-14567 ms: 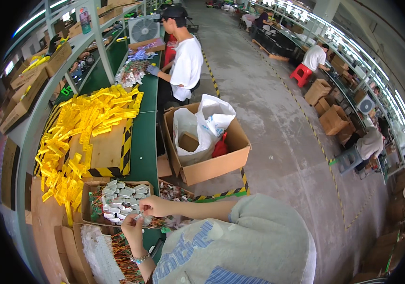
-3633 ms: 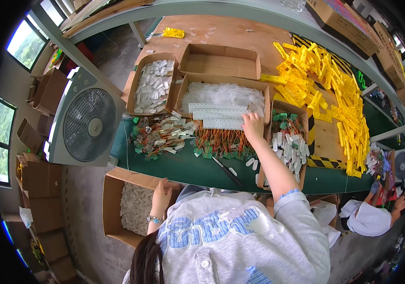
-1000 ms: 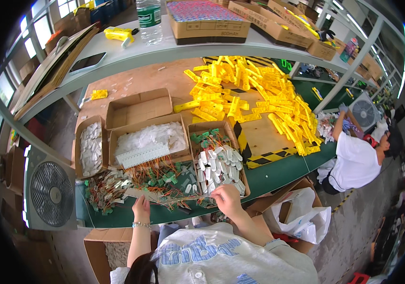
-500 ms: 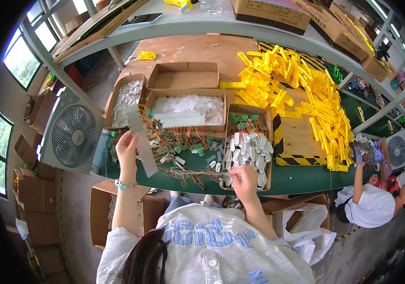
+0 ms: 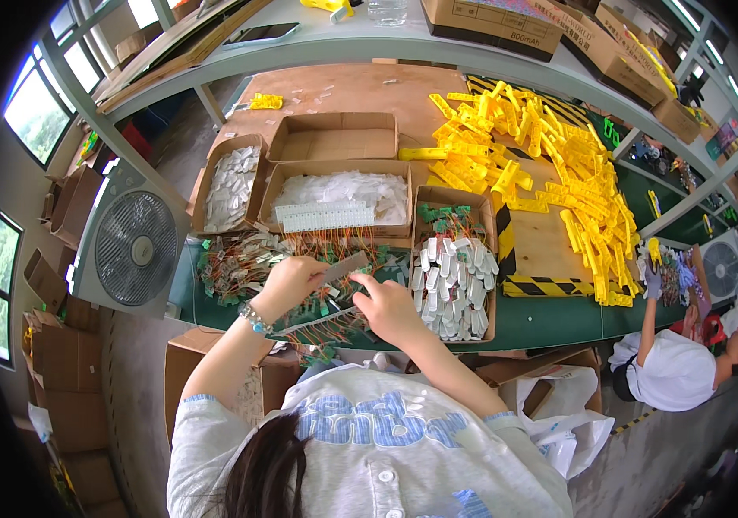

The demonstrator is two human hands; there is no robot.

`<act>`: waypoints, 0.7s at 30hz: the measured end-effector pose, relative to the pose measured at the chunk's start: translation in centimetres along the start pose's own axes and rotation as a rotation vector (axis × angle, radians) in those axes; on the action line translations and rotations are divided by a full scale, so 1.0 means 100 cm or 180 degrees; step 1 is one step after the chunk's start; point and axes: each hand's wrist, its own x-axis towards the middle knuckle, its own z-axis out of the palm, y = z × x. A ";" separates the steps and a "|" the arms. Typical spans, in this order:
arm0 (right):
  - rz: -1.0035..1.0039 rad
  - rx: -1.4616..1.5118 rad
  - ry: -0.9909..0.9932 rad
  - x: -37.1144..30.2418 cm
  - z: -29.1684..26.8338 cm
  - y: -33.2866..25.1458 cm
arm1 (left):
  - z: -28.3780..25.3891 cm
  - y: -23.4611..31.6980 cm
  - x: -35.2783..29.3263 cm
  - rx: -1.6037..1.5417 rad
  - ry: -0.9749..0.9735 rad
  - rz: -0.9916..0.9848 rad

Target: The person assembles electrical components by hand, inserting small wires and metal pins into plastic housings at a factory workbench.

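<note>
Presently: left hand (image 5: pixel 293 283), fingers clamped on a flat grey strip (image 5: pixel 345 268) over the dark green tabletop (image 5: pixel 559 324); right hand (image 5: pixel 391 312), index extended near the strip (grip: cannot tell). Tabletop's front edge: near. Rightward: brown cardboard box (image 5: pixel 492 298), white oblong casings (image 5: pixel 451 289) within. Beyond: tangled orange-wired green boards (image 5: pixel 244 263).

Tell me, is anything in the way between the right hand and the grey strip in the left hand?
Nothing visible. The right hand is close beside the grey strip in the left hand; whether they touch is unclear. A wired strip runs below, outside that gap.
</note>
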 end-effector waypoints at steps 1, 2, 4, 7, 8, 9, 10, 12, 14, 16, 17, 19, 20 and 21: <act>0.0018 -0.0033 -0.0003 0.001 0.008 -0.002 | 0.011 -0.004 -0.002 -0.0013 -0.0044 0.0116; 0.0143 -0.0107 -0.0036 0.000 0.016 -0.004 | 0.020 -0.007 -0.002 -0.0122 -0.0130 0.0238; 0.0367 -0.0295 -0.0116 -0.002 0.032 -0.007 | 0.036 -0.017 0.001 -0.0217 -0.0289 0.0551; 0.0416 -0.0192 -0.0003 -0.004 0.046 -0.009 | 0.029 -0.013 0.003 -0.0254 -0.0706 0.0707; 0.0458 -0.0247 -0.0012 -0.002 0.047 -0.012 | 0.029 -0.015 0.004 -0.0284 -0.0719 0.0788; 0.0499 -0.0263 -0.0028 -0.002 0.048 -0.013 | 0.029 -0.019 0.005 -0.0490 -0.0810 0.0734; 0.0526 -0.0288 -0.0008 -0.002 0.050 -0.012 | 0.028 -0.021 0.006 -0.0692 -0.0905 0.0683; 0.0609 -0.0394 0.0042 -0.002 0.048 -0.012 | 0.021 -0.020 0.010 -0.1069 -0.1080 0.0536; 0.0704 -0.0529 0.0063 -0.001 0.041 -0.013 | 0.014 -0.023 0.017 -0.1728 -0.1606 0.0175; 0.0799 -0.0608 0.0076 -0.003 0.044 -0.013 | 0.019 -0.036 0.016 -0.1627 -0.1442 0.0656; 0.0842 -0.0597 0.0045 -0.006 0.046 -0.013 | 0.023 -0.041 0.016 -0.1553 -0.1231 0.1031; 0.0838 -0.0675 0.0145 -0.006 0.047 -0.014 | 0.015 -0.039 0.017 -0.1020 -0.1285 0.1342; 0.0836 -0.0690 0.0152 -0.007 0.049 -0.016 | 0.016 -0.040 0.017 -0.0720 -0.1871 0.1093; 0.0834 -0.0702 0.0157 -0.006 0.049 -0.017 | 0.016 -0.040 0.019 -0.0395 -0.2442 0.0834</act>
